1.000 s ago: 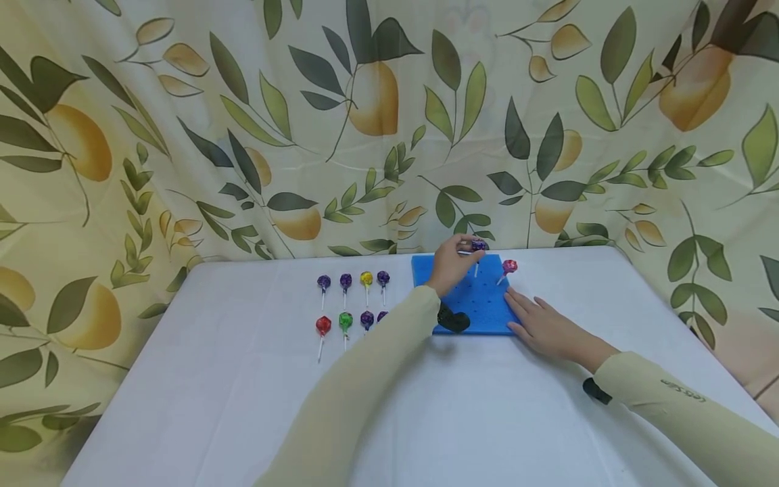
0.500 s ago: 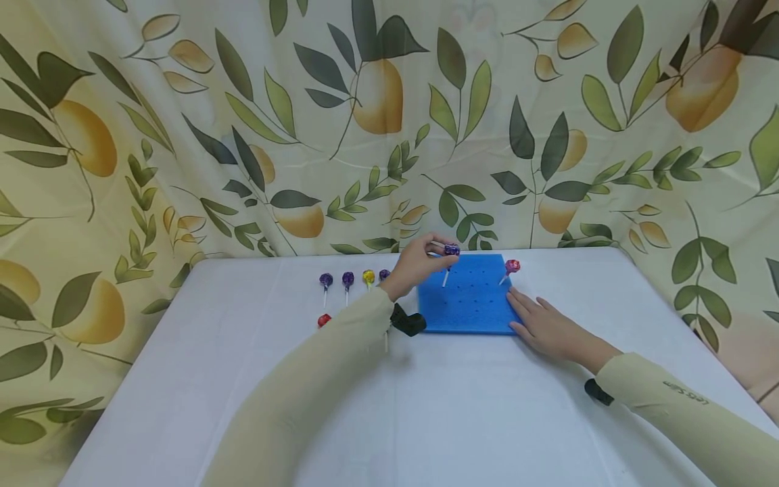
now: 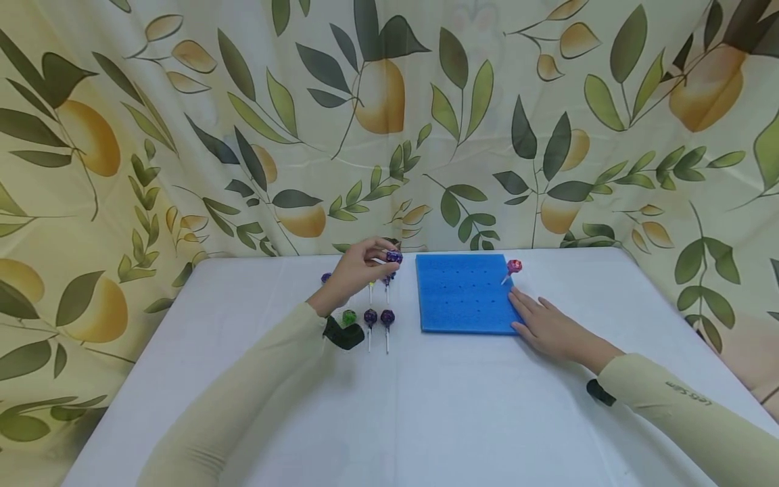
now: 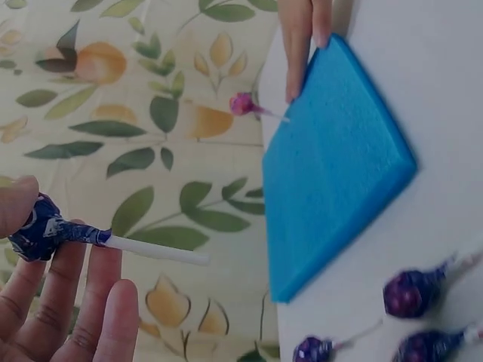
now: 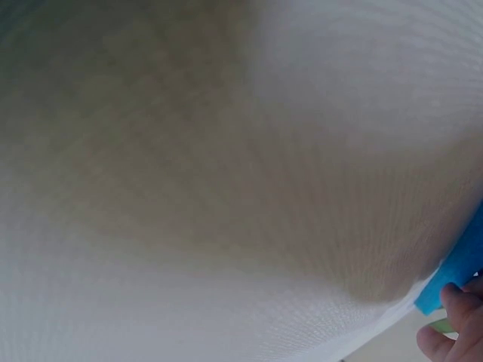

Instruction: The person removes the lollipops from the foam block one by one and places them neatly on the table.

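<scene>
My left hand (image 3: 353, 272) pinches a purple-wrapped lollipop (image 4: 38, 230) by its candy head, the white stick free, above the rows of lollipops left of the board. My right hand (image 3: 550, 329) lies with straight fingers against the right edge of the blue foam board (image 3: 462, 318), which has rows of small holes. A pink lollipop (image 3: 514, 266) stands tilted in the board's far right corner. Below the left hand are a green lollipop (image 3: 349, 317) and two purple lollipops, one nearer the board (image 3: 387, 316). The left hand and sleeve partly hide the other lollipops.
A white cloth (image 3: 462, 406) covers the table. Behind its far edge hangs a curtain (image 3: 243, 169) printed with leaves and fruit. Dark bands are at both wrists, such as the left band (image 3: 343, 334).
My left hand has moved left with the purple lollipop, from over the board's far part to over the lollipop rows. The right hand stays at the board's edge.
</scene>
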`<action>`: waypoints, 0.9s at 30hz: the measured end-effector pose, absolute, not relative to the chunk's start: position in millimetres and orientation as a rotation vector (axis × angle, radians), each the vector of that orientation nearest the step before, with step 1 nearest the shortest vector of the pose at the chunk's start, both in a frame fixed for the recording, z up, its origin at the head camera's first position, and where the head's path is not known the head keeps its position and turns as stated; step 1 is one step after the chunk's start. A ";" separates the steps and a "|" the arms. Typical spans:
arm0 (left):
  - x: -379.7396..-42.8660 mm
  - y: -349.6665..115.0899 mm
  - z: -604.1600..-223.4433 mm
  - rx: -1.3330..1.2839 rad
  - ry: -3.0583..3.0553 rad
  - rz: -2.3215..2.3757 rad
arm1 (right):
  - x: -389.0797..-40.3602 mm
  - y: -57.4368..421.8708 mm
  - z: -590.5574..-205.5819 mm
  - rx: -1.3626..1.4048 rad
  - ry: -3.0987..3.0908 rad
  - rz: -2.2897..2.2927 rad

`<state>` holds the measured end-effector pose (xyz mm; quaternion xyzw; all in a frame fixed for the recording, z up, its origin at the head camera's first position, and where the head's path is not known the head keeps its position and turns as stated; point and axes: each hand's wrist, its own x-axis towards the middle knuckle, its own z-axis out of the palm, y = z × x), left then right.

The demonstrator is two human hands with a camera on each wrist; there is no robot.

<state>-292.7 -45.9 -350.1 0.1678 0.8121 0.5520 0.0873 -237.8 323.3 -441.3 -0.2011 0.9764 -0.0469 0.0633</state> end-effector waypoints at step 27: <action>-270.9 -167.5 -399.0 0.017 2.506 1.549 | -238.0 322.4 -440.4 -0.589 2.941 -0.144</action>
